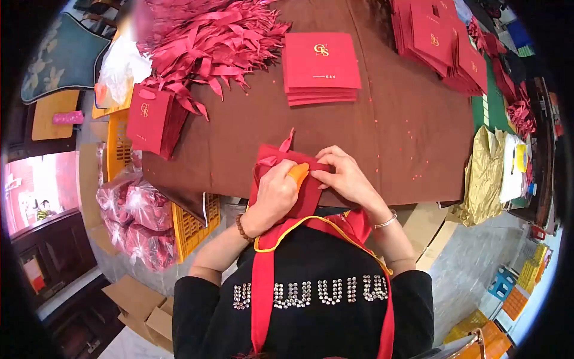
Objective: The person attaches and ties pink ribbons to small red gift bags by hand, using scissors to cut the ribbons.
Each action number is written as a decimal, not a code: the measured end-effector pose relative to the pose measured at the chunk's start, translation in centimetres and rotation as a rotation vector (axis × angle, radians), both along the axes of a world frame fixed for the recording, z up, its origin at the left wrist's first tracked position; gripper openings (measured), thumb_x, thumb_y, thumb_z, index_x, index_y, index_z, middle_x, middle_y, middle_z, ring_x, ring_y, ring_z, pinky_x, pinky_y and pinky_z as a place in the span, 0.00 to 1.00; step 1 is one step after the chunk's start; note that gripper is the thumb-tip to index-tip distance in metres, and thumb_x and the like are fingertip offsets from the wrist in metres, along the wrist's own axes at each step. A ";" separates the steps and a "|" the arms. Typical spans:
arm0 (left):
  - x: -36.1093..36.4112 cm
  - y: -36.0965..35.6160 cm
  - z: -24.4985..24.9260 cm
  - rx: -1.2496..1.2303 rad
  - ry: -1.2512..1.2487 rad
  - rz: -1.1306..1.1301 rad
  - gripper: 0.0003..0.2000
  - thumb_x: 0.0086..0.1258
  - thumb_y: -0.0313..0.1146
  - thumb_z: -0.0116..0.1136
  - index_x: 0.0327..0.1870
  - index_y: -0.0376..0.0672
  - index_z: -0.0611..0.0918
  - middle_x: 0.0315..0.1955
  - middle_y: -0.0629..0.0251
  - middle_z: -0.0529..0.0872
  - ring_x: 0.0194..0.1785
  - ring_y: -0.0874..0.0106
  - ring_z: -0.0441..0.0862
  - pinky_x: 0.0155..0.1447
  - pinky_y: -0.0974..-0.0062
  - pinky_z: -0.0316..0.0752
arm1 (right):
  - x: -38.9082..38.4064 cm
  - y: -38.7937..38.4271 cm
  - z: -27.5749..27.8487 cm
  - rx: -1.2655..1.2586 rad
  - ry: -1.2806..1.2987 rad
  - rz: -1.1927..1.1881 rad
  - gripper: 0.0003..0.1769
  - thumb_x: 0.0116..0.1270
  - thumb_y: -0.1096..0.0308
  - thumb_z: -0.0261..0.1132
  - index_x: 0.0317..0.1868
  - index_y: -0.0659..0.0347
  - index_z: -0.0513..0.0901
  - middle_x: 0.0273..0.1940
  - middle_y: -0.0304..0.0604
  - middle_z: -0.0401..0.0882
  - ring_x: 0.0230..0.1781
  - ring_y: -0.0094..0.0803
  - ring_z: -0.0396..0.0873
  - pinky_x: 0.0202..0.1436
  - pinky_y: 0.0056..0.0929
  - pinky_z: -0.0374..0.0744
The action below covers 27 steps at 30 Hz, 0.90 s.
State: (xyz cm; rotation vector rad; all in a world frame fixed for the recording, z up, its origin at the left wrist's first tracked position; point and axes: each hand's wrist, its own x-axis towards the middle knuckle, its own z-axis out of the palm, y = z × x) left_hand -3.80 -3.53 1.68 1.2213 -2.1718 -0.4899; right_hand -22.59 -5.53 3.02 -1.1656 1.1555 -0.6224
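Near the front edge of the table, a red paper gift bag [308,194] lies between my hands, its upper edge toward the table. Curled fingers of my left hand [276,188] grip it from the left; a bright orange piece [298,173] shows at the fingertips, perhaps a finger cover. My right hand [344,178] pinches the bag's upper right edge, fingertips close to the orange piece. A red ribbon [287,140] sticks up from the bag. What lies under the fingers is hidden.
A stack of red bags [321,63] sits ahead on the brown tablecloth [251,131]. Loose ribbons [209,45] heap at the back left, beside more upright bags [149,122]. Further bags [439,45] stand back right. Plastic-wrapped bundles [143,209] and a yellow crate [194,218] are below left.
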 end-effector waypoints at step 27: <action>-1.4 -1.5 1.1 -0.113 -0.081 -0.126 0.17 0.54 0.20 0.56 0.47 0.39 0.79 0.25 0.57 0.77 0.24 0.60 0.77 0.25 0.67 0.71 | 0.7 0.8 -1.7 -0.240 0.055 0.087 0.10 0.66 0.73 0.57 0.44 0.72 0.73 0.46 0.52 0.66 0.35 0.41 0.79 0.24 0.28 0.83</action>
